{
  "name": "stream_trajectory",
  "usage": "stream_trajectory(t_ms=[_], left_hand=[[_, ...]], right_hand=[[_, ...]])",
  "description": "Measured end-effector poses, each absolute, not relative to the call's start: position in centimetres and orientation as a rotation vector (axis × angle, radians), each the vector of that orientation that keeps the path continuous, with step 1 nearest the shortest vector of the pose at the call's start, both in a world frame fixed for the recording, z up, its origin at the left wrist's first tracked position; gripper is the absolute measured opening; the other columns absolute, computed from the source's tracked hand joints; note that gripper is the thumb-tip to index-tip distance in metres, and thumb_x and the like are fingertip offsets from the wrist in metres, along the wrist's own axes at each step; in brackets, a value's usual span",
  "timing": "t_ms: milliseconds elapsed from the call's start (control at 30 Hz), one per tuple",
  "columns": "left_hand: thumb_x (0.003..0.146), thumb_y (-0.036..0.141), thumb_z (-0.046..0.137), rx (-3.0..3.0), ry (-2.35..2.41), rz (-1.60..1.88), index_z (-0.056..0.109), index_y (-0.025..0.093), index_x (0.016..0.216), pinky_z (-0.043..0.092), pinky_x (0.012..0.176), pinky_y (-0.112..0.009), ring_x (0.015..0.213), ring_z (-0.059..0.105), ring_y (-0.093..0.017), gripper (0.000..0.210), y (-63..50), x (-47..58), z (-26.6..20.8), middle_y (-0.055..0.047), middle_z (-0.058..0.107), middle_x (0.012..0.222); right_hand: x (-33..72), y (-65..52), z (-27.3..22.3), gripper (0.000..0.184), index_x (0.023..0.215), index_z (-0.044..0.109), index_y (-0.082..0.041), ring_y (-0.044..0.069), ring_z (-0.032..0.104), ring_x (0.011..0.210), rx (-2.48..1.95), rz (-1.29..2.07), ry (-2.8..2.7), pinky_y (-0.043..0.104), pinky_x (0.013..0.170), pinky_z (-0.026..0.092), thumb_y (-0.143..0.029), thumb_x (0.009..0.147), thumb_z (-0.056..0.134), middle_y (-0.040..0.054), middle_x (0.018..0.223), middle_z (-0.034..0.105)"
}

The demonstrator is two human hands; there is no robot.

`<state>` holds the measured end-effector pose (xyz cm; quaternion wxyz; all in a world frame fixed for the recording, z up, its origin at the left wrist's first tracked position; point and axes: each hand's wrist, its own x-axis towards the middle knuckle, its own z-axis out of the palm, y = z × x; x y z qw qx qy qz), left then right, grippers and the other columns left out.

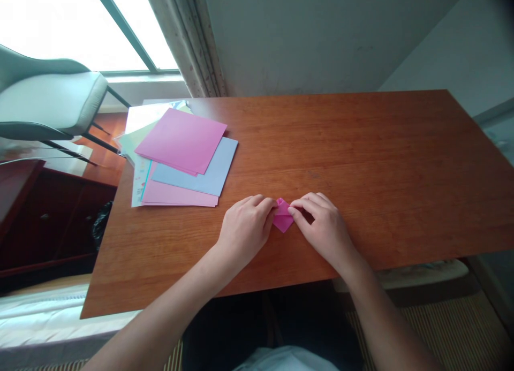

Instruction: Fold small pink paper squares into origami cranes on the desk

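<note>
A small folded piece of bright pink paper (284, 221) lies on the wooden table between my hands, one corner pointing toward me. My left hand (249, 221) is closed on its left side, the fingertips partly hidden behind the knuckles. On the opposite side, my right hand (319, 221) pinches the paper's right edge between thumb and forefinger. Crease lines and a small folded part show near the paper's top.
Pink sheets (182, 141), a light blue sheet (219, 167) and paler pink sheets (180, 195) are stacked on the table's left end. The brown table (361, 146) meets the wall behind. A chair (52, 98) stands left by the window.
</note>
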<state>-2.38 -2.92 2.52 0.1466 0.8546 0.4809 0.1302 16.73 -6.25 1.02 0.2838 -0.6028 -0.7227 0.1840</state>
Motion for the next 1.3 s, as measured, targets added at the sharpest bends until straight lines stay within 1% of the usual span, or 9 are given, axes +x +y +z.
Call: stream_trajectory(t_ms=[167, 333, 433, 533, 733, 967, 1167, 1300], left_hand=[[0.099, 0.025, 0.05, 2.44, 1.399, 0.337, 0.064, 0.02, 0.087, 0.042, 0.061, -0.028, 0.072, 0.063, -0.018, 0.019, -2.9, -2.2, 2.7, -0.003, 0.067, 0.08], [0.099, 0.025, 0.051, 2.418, 1.397, 0.338, 0.065, 0.019, 0.089, 0.045, 0.064, -0.029, 0.075, 0.064, -0.019, 0.019, -3.1, -2.3, 2.5, -0.004, 0.068, 0.084], [0.098, 0.023, 0.053, 2.411, 1.348, 0.407, 0.067, 0.019, 0.091, 0.047, 0.069, -0.03, 0.079, 0.064, -0.019, 0.015, -3.4, -2.8, 2.2, -0.004, 0.069, 0.087], [0.096, 0.021, 0.058, 2.388, 1.344, 0.52, 0.068, 0.021, 0.099, 0.049, 0.075, -0.03, 0.085, 0.065, -0.018, 0.011, -3.9, -3.6, 1.7, -0.003, 0.07, 0.094], [0.097, 0.026, 0.058, 2.394, 1.354, 0.644, 0.071, 0.021, 0.096, 0.051, 0.077, -0.03, 0.085, 0.064, -0.017, 0.014, -4.3, -4.4, 1.1, -0.003, 0.07, 0.093], [0.097, 0.024, 0.057, 2.385, 1.332, 0.639, 0.072, 0.022, 0.093, 0.051, 0.077, -0.029, 0.085, 0.064, -0.016, 0.016, -3.9, -4.1, 1.4, -0.003, 0.07, 0.093], [0.099, 0.026, 0.055, 2.405, 1.33, 0.583, 0.072, 0.022, 0.092, 0.049, 0.075, -0.028, 0.083, 0.062, -0.016, 0.019, -3.6, -4.1, 1.5, -0.002, 0.068, 0.092], [0.1, 0.025, 0.051, 2.476, 1.295, 0.514, 0.069, 0.021, 0.092, 0.049, 0.076, -0.031, 0.083, 0.061, -0.017, 0.02, -3.5, -4.1, 1.6, -0.003, 0.066, 0.091]], right_hand=[[16.8, -6.0, 0.8, 0.011, 0.088, 0.066, -0.023, 0.022, 0.059, 0.085, -1.607, 0.479, -1.96, 0.038, 0.078, 0.048, -0.025, 0.095, 0.059, 0.0048, 0.086, 0.068], [16.8, -6.0, 0.7, 0.012, 0.087, 0.066, -0.023, 0.023, 0.059, 0.086, -1.606, 0.478, -1.954, 0.037, 0.079, 0.048, -0.026, 0.096, 0.059, 0.0049, 0.086, 0.067], [16.9, -6.2, 0.9, 0.011, 0.089, 0.066, -0.022, 0.022, 0.058, 0.086, -1.569, 0.51, -1.971, 0.036, 0.079, 0.048, -0.025, 0.096, 0.059, 0.0044, 0.087, 0.067], [17.2, -6.5, 1.1, 0.011, 0.091, 0.067, -0.022, 0.02, 0.058, 0.087, -1.528, 0.553, -1.99, 0.035, 0.079, 0.048, -0.021, 0.097, 0.057, 0.0041, 0.089, 0.067], [17.5, -6.8, 1.1, 0.012, 0.091, 0.068, -0.023, 0.02, 0.057, 0.086, -1.488, 0.561, -2.007, 0.036, 0.078, 0.049, -0.019, 0.097, 0.058, 0.0043, 0.09, 0.067], [17.6, -6.7, 1.0, 0.013, 0.091, 0.069, -0.024, 0.021, 0.058, 0.087, -1.477, 0.551, -2.012, 0.036, 0.078, 0.049, -0.02, 0.097, 0.058, 0.0045, 0.089, 0.067], [17.5, -6.7, 1.1, 0.013, 0.091, 0.068, -0.023, 0.02, 0.057, 0.087, -1.486, 0.553, -2.018, 0.035, 0.078, 0.049, -0.019, 0.097, 0.058, 0.0043, 0.09, 0.066], [17.5, -6.7, 1.1, 0.013, 0.09, 0.068, -0.023, 0.021, 0.057, 0.086, -1.482, 0.547, -2.031, 0.035, 0.078, 0.048, -0.02, 0.097, 0.057, 0.0043, 0.088, 0.066]])
